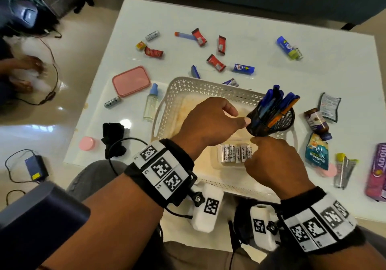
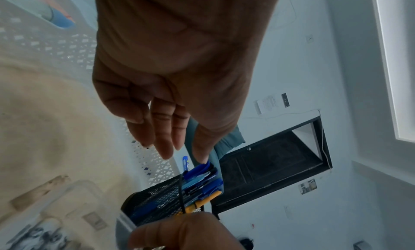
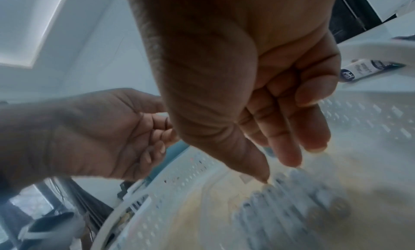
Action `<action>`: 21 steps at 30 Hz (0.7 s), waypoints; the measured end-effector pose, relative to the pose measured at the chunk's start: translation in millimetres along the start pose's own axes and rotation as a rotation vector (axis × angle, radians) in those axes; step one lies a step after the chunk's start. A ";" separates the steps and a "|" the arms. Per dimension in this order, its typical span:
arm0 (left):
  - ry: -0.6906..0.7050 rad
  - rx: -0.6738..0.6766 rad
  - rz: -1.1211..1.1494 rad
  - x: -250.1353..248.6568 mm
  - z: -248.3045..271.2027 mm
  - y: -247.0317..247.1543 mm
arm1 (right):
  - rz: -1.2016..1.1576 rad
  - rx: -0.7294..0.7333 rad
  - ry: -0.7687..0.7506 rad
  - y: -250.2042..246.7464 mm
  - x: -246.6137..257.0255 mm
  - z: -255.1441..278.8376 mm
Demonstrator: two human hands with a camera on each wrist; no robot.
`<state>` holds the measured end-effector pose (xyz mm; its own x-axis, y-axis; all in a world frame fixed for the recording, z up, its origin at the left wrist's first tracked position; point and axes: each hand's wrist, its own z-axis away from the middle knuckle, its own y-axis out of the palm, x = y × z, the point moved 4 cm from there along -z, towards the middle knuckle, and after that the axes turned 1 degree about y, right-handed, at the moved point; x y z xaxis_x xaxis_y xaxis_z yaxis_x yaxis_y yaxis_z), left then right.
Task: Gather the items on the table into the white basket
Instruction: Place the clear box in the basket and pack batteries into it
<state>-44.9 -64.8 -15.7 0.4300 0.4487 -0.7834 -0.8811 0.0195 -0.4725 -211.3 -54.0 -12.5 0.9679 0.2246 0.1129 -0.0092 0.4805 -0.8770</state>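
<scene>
The white basket (image 1: 188,81) stands in the middle of the table with a pack of white batteries (image 1: 234,153) on its floor. A black mesh pen holder (image 1: 271,121) full of blue pens leans tilted over the basket's right side. My left hand (image 1: 236,115) hovers over the basket with relaxed fingers, its thumb tip against the holder's side. My right hand (image 1: 257,142) sits just below the holder, one finger raised toward its base. In the left wrist view the holder (image 2: 157,200) lies beyond my straight fingers (image 2: 166,147). The right wrist view shows my right hand (image 3: 280,165) holding nothing above the blurred batteries (image 3: 292,200).
Scattered around the basket are red wrappers (image 1: 216,62), blue tubes (image 1: 244,68), a pink lidded box (image 1: 131,81), a small clear bottle (image 1: 150,104), a brown bottle (image 1: 317,123), sachets and a pink carton (image 1: 378,171). Black cloth (image 1: 113,138) lies at the left; another person's hand (image 1: 29,65) is beyond the table.
</scene>
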 end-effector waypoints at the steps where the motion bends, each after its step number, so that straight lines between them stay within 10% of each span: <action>1: 0.004 -0.026 0.081 -4.0 -0.4 -5.5 | -0.053 -0.024 0.001 -12.3 -3.4 3.7; 9: 0.181 -0.181 0.372 -39.2 -53.1 -84.9 | -0.458 -0.446 0.058 -166.4 -77.7 -56.6; 16: 0.044 -0.132 0.351 6.3 -89.4 -83.2 | 0.225 -0.067 0.085 -135.3 -135.9 -261.1; 21: 0.019 -0.143 0.335 17.1 -100.5 -86.3 | 0.290 -0.152 0.014 -105.5 -137.8 -318.7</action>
<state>58.2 -148.7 -29.0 0.1264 0.3924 -0.9111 -0.9379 -0.2518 -0.2386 -263.7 -405.8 -84.5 0.9338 0.3214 -0.1573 -0.2485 0.2660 -0.9314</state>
